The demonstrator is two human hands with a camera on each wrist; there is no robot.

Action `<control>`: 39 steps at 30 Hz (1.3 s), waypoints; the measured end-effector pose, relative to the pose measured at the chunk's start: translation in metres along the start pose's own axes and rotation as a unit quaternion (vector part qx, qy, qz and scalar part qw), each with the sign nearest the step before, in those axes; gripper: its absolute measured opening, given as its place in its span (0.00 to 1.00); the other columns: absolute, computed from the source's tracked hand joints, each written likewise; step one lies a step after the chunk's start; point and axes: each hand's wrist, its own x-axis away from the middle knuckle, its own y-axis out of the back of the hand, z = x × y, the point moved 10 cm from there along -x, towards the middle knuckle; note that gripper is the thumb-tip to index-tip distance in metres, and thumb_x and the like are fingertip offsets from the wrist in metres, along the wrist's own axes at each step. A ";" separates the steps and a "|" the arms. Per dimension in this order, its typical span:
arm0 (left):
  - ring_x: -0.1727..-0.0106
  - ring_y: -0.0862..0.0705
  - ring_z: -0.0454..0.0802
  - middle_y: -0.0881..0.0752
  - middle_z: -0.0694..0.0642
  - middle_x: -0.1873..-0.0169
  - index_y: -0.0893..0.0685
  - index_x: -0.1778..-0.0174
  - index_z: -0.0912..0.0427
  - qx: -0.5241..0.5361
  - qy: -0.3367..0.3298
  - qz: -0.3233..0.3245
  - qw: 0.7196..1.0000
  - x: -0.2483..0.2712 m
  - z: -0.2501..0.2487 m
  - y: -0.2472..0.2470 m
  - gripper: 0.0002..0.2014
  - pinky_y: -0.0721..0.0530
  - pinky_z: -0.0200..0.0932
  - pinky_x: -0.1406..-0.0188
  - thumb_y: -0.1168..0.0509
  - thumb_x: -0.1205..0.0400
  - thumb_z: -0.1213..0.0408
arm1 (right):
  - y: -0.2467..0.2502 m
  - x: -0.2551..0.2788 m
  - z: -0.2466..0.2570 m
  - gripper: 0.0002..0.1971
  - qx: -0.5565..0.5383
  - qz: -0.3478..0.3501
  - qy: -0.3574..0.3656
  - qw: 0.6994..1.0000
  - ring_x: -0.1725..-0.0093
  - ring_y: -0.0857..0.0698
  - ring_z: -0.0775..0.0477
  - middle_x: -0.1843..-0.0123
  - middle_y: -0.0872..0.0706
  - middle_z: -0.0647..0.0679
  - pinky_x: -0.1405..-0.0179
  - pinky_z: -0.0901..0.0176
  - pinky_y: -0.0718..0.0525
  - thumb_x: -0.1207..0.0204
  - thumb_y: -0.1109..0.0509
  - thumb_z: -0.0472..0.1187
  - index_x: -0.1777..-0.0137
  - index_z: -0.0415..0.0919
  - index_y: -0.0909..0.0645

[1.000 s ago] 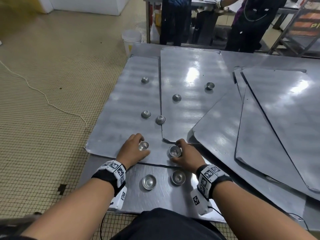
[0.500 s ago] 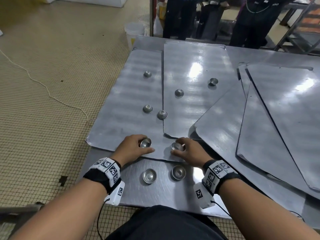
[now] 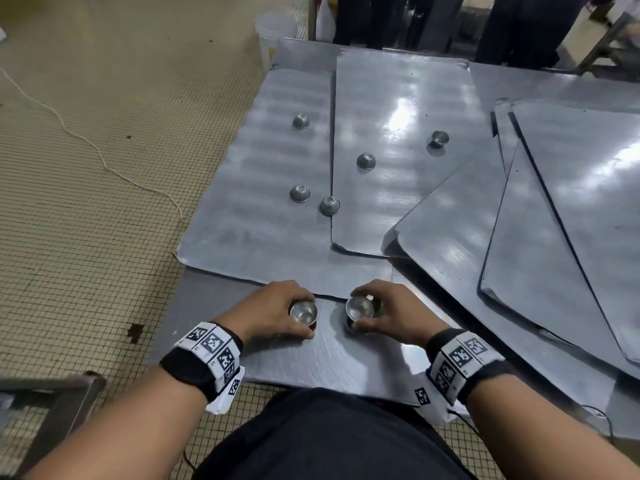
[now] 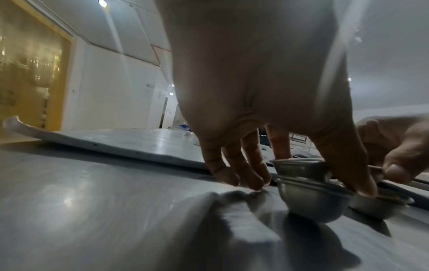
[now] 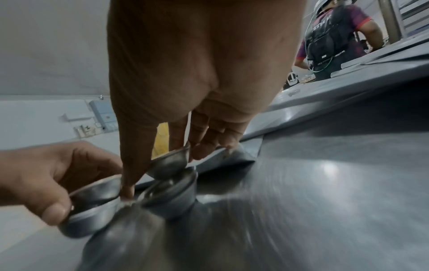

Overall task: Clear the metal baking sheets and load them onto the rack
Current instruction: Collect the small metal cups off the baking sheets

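Observation:
Several flat metal baking sheets lie overlapping on the steel table [image 3: 311, 365]: a left sheet [image 3: 252, 209], a middle sheet [image 3: 401, 98] and more at the right [image 3: 571, 220]. My left hand [image 3: 304, 313] pinches a small metal cup [image 3: 302, 309] just off the left sheet's front edge. In the left wrist view that cup [image 4: 299, 168] sits nested in a second cup [image 4: 313, 201] on the table. My right hand [image 3: 362, 310] pinches another cup [image 3: 360, 306], tilted above a lower cup [image 5: 171, 194]. Several loose cups stand upside down on the sheets, such as one cup [image 3: 366, 161].
A white bucket [image 3: 275, 32] stands on the tiled floor past the table's far left corner. People [image 3: 381, 19] stand at the far side. A metal rack frame [image 3: 616, 39] shows at the far right. A white cord [image 3: 104, 161] runs across the floor.
Both hands drew back toward me off the left sheet's front edge, each carrying its cup, and now hold them over the two cups that stood on the bare table.

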 end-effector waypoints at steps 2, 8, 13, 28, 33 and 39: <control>0.43 0.17 0.39 0.17 0.36 0.45 0.17 0.37 0.39 -0.008 -0.006 0.000 1.000 -0.001 -0.002 -0.003 0.36 0.16 0.50 0.38 0.27 0.40 0.30 | -0.007 0.000 -0.001 0.28 0.012 0.004 0.011 1.000 0.48 0.17 0.60 0.43 0.14 0.59 0.47 0.67 0.21 0.38 0.15 0.57 0.38 0.52 0.14; 0.42 0.18 0.41 0.16 0.39 0.41 0.20 0.33 0.39 -0.030 -0.022 -0.026 0.999 0.000 -0.006 -0.003 0.31 0.17 0.50 0.39 0.25 0.33 0.37 | -0.009 0.003 -0.002 0.30 0.027 -0.006 0.019 0.999 0.44 0.16 0.56 0.40 0.15 0.57 0.43 0.59 0.18 0.38 0.16 0.59 0.36 0.51 0.14; 0.42 0.18 0.41 0.17 0.39 0.41 0.20 0.33 0.39 -0.043 -0.015 -0.019 0.999 0.002 0.002 -0.006 0.33 0.17 0.50 0.39 0.25 0.34 0.35 | -0.008 0.008 -0.003 0.30 0.024 -0.014 0.023 0.999 0.45 0.16 0.57 0.40 0.15 0.59 0.44 0.57 0.16 0.39 0.16 0.60 0.37 0.54 0.15; 0.44 0.18 0.44 0.19 0.41 0.44 0.19 0.34 0.43 -0.042 -0.001 -0.032 0.999 0.000 0.005 -0.007 0.27 0.17 0.46 0.43 0.24 0.30 0.46 | -0.020 0.015 -0.009 0.31 0.043 -0.009 0.029 0.999 0.41 0.16 0.55 0.33 0.20 0.58 0.40 0.57 0.16 0.38 0.17 0.56 0.34 0.49 0.16; 0.44 0.18 0.45 0.20 0.41 0.45 0.18 0.34 0.46 -0.019 -0.012 -0.069 0.997 -0.005 -0.001 0.006 0.25 0.19 0.46 0.43 0.23 0.28 0.50 | -0.006 0.014 -0.004 0.26 0.009 -0.049 0.027 0.998 0.50 0.15 0.56 0.43 0.14 0.56 0.46 0.54 0.14 0.39 0.16 0.50 0.39 0.49 0.15; 0.39 0.18 0.49 0.19 0.47 0.37 0.21 0.27 0.49 -0.012 -0.010 -0.122 0.992 -0.019 0.001 0.024 0.30 0.22 0.44 0.40 0.24 0.25 0.51 | 0.015 0.001 -0.004 0.30 -0.002 -0.089 0.015 0.996 0.46 0.15 0.51 0.41 0.13 0.50 0.44 0.48 0.14 0.38 0.16 0.47 0.35 0.44 0.16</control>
